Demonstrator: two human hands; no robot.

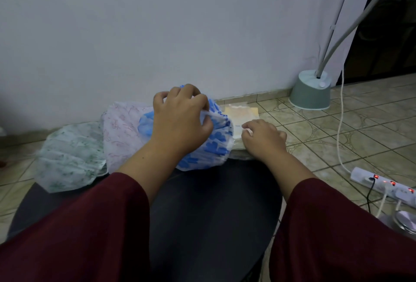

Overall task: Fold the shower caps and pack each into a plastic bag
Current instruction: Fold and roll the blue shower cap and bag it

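My left hand (180, 119) bunches the blue-flowered shower cap (216, 144), fingers (202, 101) curled round its gathered, pleated edge, holding it up off my lap just above the floor tiles (337, 137). I judge I'm gripping the elastic rim so the thin, crinkly film collapses into a bundle small enough to pack. My right hand (263, 137) reaches onto the stack of flat clear plastic bags (243, 113) lying on the floor just beside the cap; its fingertips are curled down on the top one, likely to peel it loose, though I cannot tell whether they've pinched it. Two more caps wait to my left, overlapping: a pink-patterned cap (121, 131) and a green-patterned cap (69, 158), both soft, puffy, and translucent.
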